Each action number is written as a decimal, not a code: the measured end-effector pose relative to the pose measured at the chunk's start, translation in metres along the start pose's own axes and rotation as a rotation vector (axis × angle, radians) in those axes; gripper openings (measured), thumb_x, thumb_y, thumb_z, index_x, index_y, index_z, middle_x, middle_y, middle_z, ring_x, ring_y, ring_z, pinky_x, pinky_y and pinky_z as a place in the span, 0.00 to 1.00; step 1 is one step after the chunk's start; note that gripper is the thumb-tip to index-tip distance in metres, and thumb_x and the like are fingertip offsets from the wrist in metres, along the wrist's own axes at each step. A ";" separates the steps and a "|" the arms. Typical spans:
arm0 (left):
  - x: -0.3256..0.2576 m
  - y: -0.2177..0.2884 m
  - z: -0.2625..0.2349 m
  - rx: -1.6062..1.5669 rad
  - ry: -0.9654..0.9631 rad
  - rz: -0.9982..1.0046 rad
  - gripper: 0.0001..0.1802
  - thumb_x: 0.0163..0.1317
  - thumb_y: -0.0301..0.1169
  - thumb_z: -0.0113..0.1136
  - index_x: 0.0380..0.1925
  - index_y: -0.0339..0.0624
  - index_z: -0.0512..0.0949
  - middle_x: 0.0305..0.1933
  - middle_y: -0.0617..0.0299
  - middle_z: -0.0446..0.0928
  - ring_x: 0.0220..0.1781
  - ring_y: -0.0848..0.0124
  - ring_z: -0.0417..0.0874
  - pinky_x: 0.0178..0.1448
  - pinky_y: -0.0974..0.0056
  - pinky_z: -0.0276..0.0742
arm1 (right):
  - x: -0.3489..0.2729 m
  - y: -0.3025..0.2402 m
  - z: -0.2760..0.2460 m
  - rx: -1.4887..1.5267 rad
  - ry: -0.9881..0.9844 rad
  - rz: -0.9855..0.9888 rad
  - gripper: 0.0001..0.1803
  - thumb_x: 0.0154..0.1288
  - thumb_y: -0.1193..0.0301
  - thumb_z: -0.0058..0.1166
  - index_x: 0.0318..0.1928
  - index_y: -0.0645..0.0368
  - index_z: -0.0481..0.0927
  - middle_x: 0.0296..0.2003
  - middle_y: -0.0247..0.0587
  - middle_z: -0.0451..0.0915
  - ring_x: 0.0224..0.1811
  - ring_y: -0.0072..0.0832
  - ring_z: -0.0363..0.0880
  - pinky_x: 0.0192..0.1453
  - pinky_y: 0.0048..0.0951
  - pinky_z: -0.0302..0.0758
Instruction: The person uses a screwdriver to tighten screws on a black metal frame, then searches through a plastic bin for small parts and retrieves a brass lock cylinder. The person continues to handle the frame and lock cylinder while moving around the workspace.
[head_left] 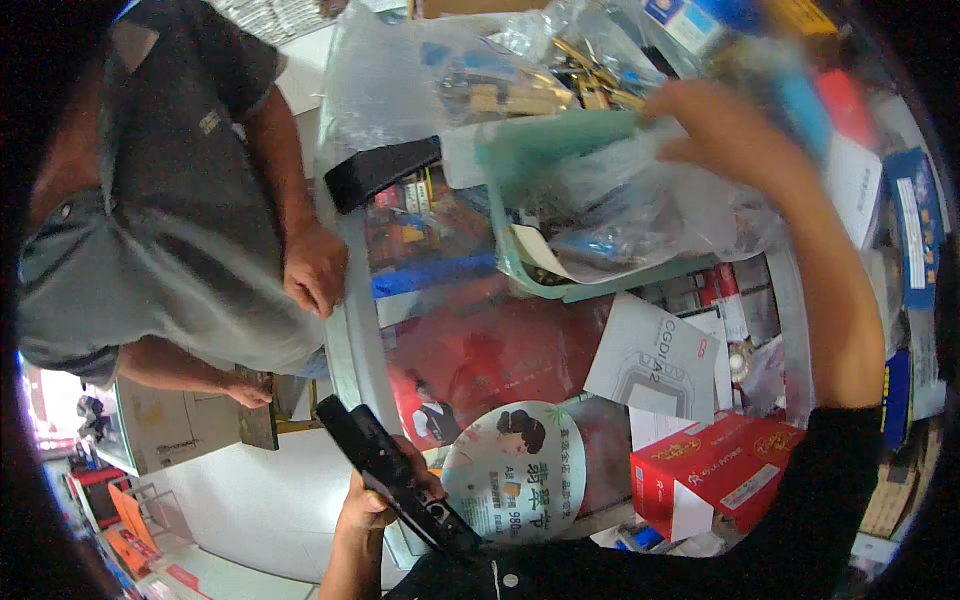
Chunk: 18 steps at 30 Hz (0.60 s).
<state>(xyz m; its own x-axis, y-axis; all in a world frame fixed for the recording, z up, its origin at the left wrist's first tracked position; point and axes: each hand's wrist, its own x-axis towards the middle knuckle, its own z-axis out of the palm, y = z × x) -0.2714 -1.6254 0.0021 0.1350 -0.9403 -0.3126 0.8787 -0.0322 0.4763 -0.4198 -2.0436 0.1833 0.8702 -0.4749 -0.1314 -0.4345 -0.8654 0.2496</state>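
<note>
My left hand is closed around a long black device with round fittings along its lower part, held tilted beyond the counter's left edge. Farther up, my right hand is at the far rim of a green plastic basket, its fingers curved and smeared by motion. Whether they grip the rim or the clear plastic bags inside cannot be made out. Those bags fill much of the basket, beside a piece of white paper. A black block-shaped piece lies at the basket's left.
Across the glass counter stands a person in grey, one hand near its edge. Around the basket lie a white booklet, a red box, a round printed fan and bags of brass-coloured parts. Boxes crowd the right side.
</note>
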 end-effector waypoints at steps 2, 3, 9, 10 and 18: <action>0.003 0.001 0.000 0.020 -0.047 -0.001 0.37 0.34 0.39 0.74 0.45 0.39 0.66 0.36 0.54 0.73 0.37 0.53 0.78 0.40 0.47 0.75 | 0.049 -0.026 -0.015 0.322 0.273 -0.211 0.31 0.50 0.60 0.57 0.54 0.59 0.69 0.54 0.49 0.69 0.56 0.43 0.66 0.60 0.36 0.62; 0.003 0.000 0.000 0.015 -0.053 -0.016 0.38 0.35 0.40 0.74 0.45 0.38 0.65 0.37 0.54 0.73 0.38 0.51 0.78 0.41 0.46 0.75 | 0.075 -0.045 -0.016 0.398 0.367 -0.232 0.35 0.48 0.57 0.58 0.56 0.59 0.67 0.56 0.51 0.65 0.58 0.44 0.63 0.61 0.37 0.60; -0.004 0.001 -0.001 -0.027 -0.064 0.030 0.39 0.32 0.41 0.75 0.43 0.37 0.66 0.33 0.52 0.72 0.36 0.51 0.79 0.42 0.47 0.75 | 0.183 -0.154 0.040 0.122 0.396 0.067 0.40 0.46 0.52 0.59 0.58 0.56 0.63 0.64 0.55 0.49 0.64 0.53 0.51 0.64 0.43 0.56; -0.006 0.003 -0.003 -0.007 -0.063 0.038 0.38 0.32 0.41 0.75 0.42 0.38 0.66 0.34 0.53 0.72 0.35 0.52 0.78 0.40 0.48 0.75 | 0.193 -0.153 0.039 0.073 0.376 0.066 0.39 0.46 0.52 0.59 0.57 0.56 0.63 0.63 0.56 0.51 0.64 0.52 0.52 0.63 0.42 0.57; -0.015 0.008 -0.018 -0.168 -0.071 0.130 0.37 0.34 0.39 0.70 0.46 0.37 0.65 0.33 0.51 0.72 0.36 0.49 0.78 0.43 0.47 0.74 | 0.197 -0.082 0.024 0.726 0.340 -0.112 0.44 0.40 0.49 0.64 0.59 0.48 0.63 0.57 0.55 0.63 0.60 0.48 0.60 0.60 0.45 0.60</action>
<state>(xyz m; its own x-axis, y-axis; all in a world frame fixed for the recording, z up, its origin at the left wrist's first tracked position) -0.2585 -1.6057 -0.0041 0.2250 -0.9544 -0.1961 0.9206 0.1423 0.3636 -0.2189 -2.0700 0.1140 0.8898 -0.4057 0.2089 -0.2815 -0.8482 -0.4487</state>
